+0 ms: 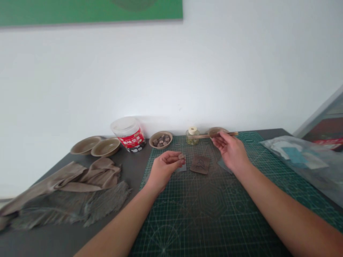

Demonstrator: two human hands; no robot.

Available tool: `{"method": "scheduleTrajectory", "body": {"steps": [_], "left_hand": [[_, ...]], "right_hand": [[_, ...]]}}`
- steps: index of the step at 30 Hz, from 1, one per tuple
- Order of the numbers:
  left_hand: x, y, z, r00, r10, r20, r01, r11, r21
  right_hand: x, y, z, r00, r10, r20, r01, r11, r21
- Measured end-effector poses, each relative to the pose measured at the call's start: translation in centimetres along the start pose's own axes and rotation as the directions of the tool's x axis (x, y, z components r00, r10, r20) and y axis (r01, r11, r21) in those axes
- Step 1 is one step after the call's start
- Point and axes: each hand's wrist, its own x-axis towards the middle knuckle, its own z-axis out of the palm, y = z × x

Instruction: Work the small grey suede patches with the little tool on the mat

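Observation:
Between the thumb and fingers of my left hand (165, 167) is a small round brown piece (182, 156), maybe a nut or bead. My right hand (230, 148) grips a thin wooden stick (205, 136) held nearly level; its exact kind is unclear. The stick's left end reaches the small glass jar (192, 139) with a pale lid; I cannot tell whether they touch. A brown square pad (200, 164) with dark marks lies on the cutting mat between my hands. Left of the jar, a bowl (151, 140) contains several similar brown pieces.
Another bowl (218, 129) stands behind my right hand. A plastic tub (131, 137) with a red label and two bowls (85, 145) (105, 147) stand at the left, behind crumpled cloths (93, 176). A clear plastic bag (302, 160) lies on the right of the green cutting mat (184, 221).

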Motion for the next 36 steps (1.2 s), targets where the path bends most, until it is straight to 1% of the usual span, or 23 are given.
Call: {"method": "scheduleTrajectory", "body": {"steps": [3, 4, 5, 6, 7, 8, 11, 16, 19, 23, 26, 31, 33, 36], "left_hand": [[0.0, 0.0, 0.1, 1.000, -0.004, 0.017, 0.004, 1.000, -0.001], [0.0, 0.0, 0.1, 1.000, -0.009, 0.021, 0.010, 1.000, -0.004], [-0.1, 0.1, 0.1, 1.000, -0.015, 0.022, 0.015, 1.000, -0.007], [-0.1, 0.1, 0.1, 1.000, -0.018, 0.019, 0.019, 1.000, -0.007], [-0.1, 0.2, 0.1, 1.000, -0.019, 0.016, 0.019, 1.000, -0.008], [-0.1, 0.2, 0.1, 1.000, -0.016, 0.014, 0.016, 1.000, -0.010], [0.0, 0.1, -0.1, 1.000, 0.006, 0.018, -0.006, 1.000, -0.011], [0.2, -0.3, -0.2, 0.999, -0.002, 0.035, 0.003, 1.000, -0.030], [0.1, -0.3, -0.1, 0.999, -0.008, 0.037, 0.010, 0.999, -0.042], [0.0, 0.1, 0.1, 0.999, -0.005, 0.034, 0.007, 0.999, -0.044], [0.1, 0.2, 0.1, 0.999, 0.007, 0.034, -0.005, 0.999, -0.044], [0.2, -0.1, -0.1, 0.999, 0.048, 0.023, -0.047, 0.998, -0.045], [0.3, -0.2, -0.2, 0.998, 0.055, 0.019, -0.054, 0.997, -0.050], [0.4, -0.2, -0.2, 0.999, 0.055, 0.003, -0.054, 0.997, -0.060]], "right_hand": [[2.3, -1.8, 1.2, 0.982, -0.182, -0.045, 0.181, 0.983, -0.031], [3.0, -2.2, 1.6, 0.955, -0.293, -0.050, 0.287, 0.953, -0.098], [3.7, -2.5, 2.0, 0.926, -0.377, -0.029, 0.368, 0.915, -0.167], [4.4, -2.7, 2.4, 0.901, -0.434, -0.003, 0.421, 0.875, -0.238], [5.0, -2.7, 2.7, 0.881, -0.473, 0.027, 0.457, 0.833, -0.313], [5.4, -2.6, 2.9, 0.871, -0.488, 0.055, 0.470, 0.796, -0.381], [6.3, -1.9, 3.0, 0.874, -0.476, 0.100, 0.455, 0.728, -0.513], [6.6, -0.8, 2.4, 0.889, -0.445, 0.110, 0.416, 0.681, -0.603], [6.5, -1.0, 2.1, 0.890, -0.436, 0.135, 0.410, 0.634, -0.655], [6.4, -1.7, 2.2, 0.881, -0.410, 0.234, 0.440, 0.534, -0.721], [6.4, -2.3, 3.1, 0.867, -0.399, 0.300, 0.470, 0.453, -0.757], [7.1, -2.8, 5.7, 0.839, -0.339, 0.425, 0.521, 0.282, -0.806], [7.6, -2.3, 6.6, 0.839, -0.296, 0.457, 0.526, 0.223, -0.821], [8.2, -1.0, 7.5, 0.849, -0.230, 0.475, 0.516, 0.167, -0.840]]}}
